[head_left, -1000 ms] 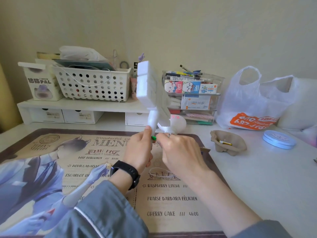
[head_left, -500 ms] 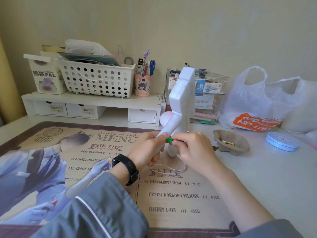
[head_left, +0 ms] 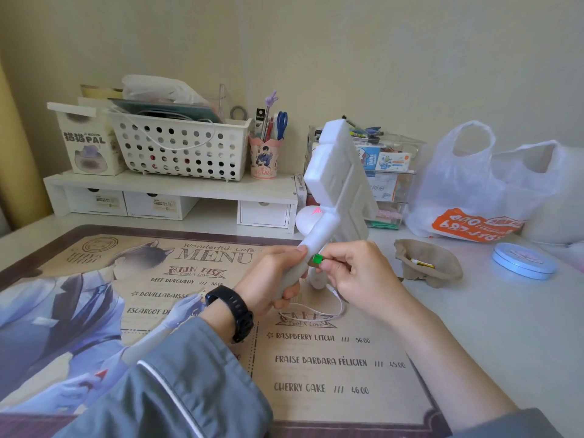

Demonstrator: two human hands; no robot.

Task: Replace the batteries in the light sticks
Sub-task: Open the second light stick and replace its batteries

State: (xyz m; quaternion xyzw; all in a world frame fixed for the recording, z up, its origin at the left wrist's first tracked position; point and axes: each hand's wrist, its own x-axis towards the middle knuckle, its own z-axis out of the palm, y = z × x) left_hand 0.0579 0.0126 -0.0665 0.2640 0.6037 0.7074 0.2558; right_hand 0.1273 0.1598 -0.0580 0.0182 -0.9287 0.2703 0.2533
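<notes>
A white light stick (head_left: 335, 181) with a blocky head stands tilted over the menu mat (head_left: 331, 365). My left hand (head_left: 275, 276) grips its handle, thumb lying along the shaft. My right hand (head_left: 357, 273) pinches a small battery with a green end (head_left: 317, 260) right against the handle. A white wrist strap (head_left: 316, 314) hangs from the stick onto the mat. Behind my hands lies a second light stick with a round white head (head_left: 308, 218), mostly hidden.
A brown paper pulp tray (head_left: 442, 273) holding a small battery (head_left: 420, 263) sits to the right, with a round blue tin (head_left: 523, 260) and a plastic bag (head_left: 474, 197) beyond it. A shelf (head_left: 170, 184) with a white basket, pen cup and clear drawers lines the wall.
The light stick's head swung from the left to the right and tilted away. Both hands shifted slightly right, and my right hand kept the green-ended battery at the handle.
</notes>
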